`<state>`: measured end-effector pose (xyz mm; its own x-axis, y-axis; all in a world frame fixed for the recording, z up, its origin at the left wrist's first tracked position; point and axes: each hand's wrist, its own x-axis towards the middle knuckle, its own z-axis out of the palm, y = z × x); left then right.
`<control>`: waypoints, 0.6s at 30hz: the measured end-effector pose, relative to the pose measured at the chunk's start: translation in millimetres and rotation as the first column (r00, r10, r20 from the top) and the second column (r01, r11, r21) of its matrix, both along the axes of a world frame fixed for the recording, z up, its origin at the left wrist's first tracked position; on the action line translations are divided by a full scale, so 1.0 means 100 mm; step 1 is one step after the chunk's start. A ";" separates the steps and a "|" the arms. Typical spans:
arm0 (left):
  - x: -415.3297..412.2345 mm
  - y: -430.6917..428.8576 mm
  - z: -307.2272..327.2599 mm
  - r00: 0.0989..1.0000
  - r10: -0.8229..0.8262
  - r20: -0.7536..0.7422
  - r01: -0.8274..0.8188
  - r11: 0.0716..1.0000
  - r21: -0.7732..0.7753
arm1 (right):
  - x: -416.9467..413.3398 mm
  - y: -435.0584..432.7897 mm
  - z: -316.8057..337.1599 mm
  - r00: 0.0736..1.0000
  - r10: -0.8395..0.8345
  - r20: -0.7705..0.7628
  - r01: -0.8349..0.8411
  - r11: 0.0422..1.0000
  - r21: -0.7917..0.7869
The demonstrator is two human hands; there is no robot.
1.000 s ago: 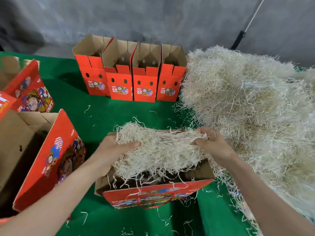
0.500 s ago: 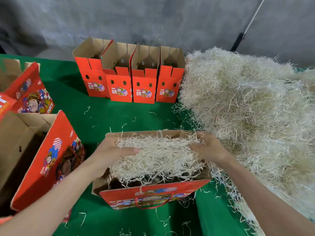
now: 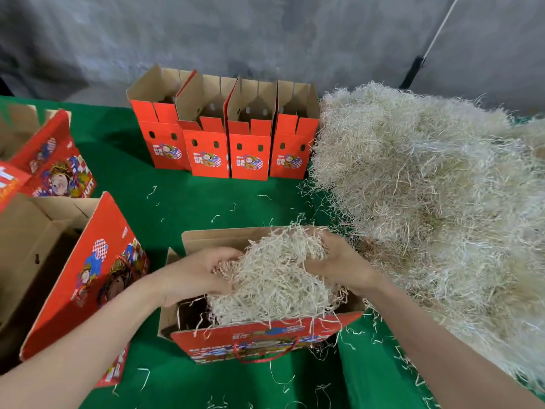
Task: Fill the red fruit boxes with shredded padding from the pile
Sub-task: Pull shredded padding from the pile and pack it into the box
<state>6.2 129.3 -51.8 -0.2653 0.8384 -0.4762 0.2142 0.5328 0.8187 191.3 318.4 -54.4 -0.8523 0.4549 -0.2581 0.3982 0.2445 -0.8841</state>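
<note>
Head view. Near front edge of green table (image 3: pixel 191 208), open-topped red box (image 3: pixel 265 340) w/ wad of shredded padding (image 3: pixel 274 278) inside. Dug into wad from either side: left hand (image 3: pixel 194 276) and right hand (image 3: pixel 339 267), fingers curled round strands, gripping. Vs 1 s ago: wad sunk from above rim to down inside box, hands drawn closer together. Prob. means pressing-in nearly done here; dark gap at box's left end not yet filled. Along right edge, big pile (image 3: pixel 427 187), touching box. At back edge, row of 4 small boxes (image 3: pixel 230 149), insides mostly hidden. At left edge, larger open box (image 3: pixel 82 276), no padding seen inside.
</note>
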 end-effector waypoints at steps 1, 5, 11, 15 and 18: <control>-0.05 -0.03 -0.01 0.993 0.056 -0.102 -0.055 0.998 0.007 | 0.04 0.04 0.01 1.000 -0.007 -0.008 0.007 1.000 -0.011; -0.16 -0.16 -0.01 0.955 0.272 -0.119 -0.270 0.962 0.030 | 0.18 0.13 0.08 0.992 -0.114 0.053 0.115 0.993 -0.016; 0.20 0.16 0.03 0.876 0.331 0.350 -0.386 0.917 0.098 | -0.13 -0.23 0.09 0.990 0.101 0.100 -0.089 0.989 -0.115; 0.24 0.24 -0.04 0.840 0.287 0.461 -0.378 0.918 0.117 | -0.32 -0.34 -0.02 0.999 0.045 0.002 -0.044 0.987 -0.152; 0.22 0.20 -0.05 0.840 0.301 0.451 -0.397 0.908 0.134 | -0.31 -0.30 0.01 1.000 0.022 0.001 -0.021 0.975 -0.222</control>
<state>28.5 149.0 -57.2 -0.3800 0.8201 -0.4278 -0.3336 0.3098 0.8903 159.8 288.8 -53.8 -0.8602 0.3675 -0.3536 0.3983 0.0512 -0.9158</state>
